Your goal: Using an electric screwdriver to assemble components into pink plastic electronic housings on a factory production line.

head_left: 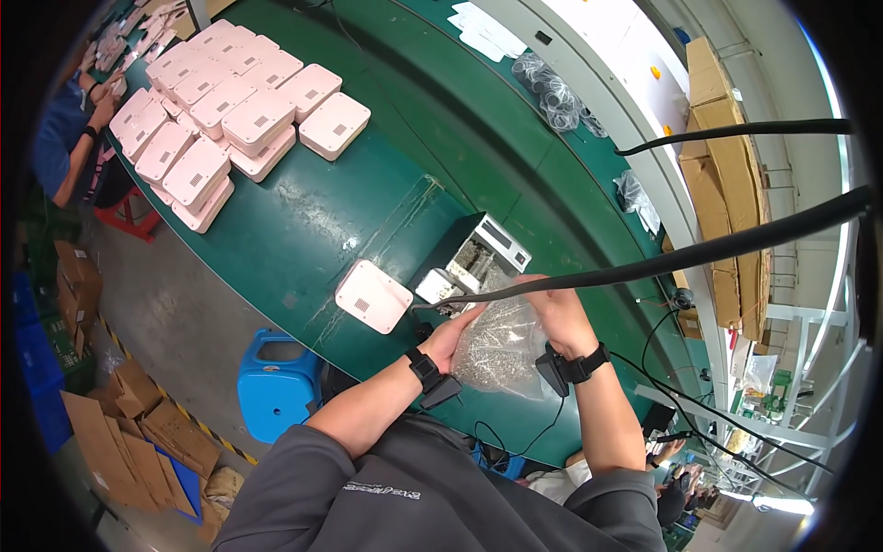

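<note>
A clear plastic bag full of small metallic pieces, which look like screws, is held between my two hands. My left hand grips the bag's left side, its fingertips partly lost against the plastic. At the upper right of the bag, my right hand is closed round its edge. The bag's far end leans over a black and white boxy machine, whose open tray has similar small metal pieces in it. Just left of the machine, a pale pink plastic casing with a vent grille lies flat.
Stacked pink casings cover the far left of the green table. A black cable crosses above my right hand. A blue stool stands by the table's left edge. At the upper left, a person in blue works.
</note>
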### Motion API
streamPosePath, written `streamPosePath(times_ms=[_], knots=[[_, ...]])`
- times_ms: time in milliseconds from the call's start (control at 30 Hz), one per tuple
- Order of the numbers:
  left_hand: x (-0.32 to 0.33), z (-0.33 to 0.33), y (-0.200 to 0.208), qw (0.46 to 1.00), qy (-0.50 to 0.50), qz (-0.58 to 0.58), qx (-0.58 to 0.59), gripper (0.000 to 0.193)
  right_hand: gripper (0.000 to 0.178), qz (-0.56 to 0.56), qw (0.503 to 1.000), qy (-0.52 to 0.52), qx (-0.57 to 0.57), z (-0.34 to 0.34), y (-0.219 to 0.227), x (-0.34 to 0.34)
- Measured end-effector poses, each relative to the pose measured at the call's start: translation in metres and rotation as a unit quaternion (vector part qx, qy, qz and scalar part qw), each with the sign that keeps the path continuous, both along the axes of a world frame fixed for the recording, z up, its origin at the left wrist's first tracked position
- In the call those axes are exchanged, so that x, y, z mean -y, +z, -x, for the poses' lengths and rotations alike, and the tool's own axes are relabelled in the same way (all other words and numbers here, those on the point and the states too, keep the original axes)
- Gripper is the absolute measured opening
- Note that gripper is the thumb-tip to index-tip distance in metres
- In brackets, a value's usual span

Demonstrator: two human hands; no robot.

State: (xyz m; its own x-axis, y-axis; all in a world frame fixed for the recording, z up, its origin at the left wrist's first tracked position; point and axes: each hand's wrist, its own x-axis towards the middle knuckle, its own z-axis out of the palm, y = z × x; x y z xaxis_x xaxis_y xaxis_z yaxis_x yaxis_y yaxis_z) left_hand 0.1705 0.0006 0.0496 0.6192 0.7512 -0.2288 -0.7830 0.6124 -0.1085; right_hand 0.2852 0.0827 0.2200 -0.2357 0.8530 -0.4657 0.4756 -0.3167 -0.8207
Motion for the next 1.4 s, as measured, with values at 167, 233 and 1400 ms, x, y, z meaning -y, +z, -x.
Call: streamPosePath(times_ms=[167,233,1400], knots=[[0.000,0.000,0.000,1.000,0.001,0.005,0.005,0.045,0.022,-0.001,1.000,-0.015,0.013,-0.004,-0.004,-0.003],[0.000,0.001,0.002,1.000,0.003,0.004,0.006,0.046,0.022,-0.003,1.000,-0.004,0.002,-0.007,-0.008,-0.001],[-0.016,-0.048,0.117,0.636,0.089,-0.509,-0.573,0.065,0.016,-0.335,0.909,-0.233,-0.083,-0.133,0.009,0.147]])
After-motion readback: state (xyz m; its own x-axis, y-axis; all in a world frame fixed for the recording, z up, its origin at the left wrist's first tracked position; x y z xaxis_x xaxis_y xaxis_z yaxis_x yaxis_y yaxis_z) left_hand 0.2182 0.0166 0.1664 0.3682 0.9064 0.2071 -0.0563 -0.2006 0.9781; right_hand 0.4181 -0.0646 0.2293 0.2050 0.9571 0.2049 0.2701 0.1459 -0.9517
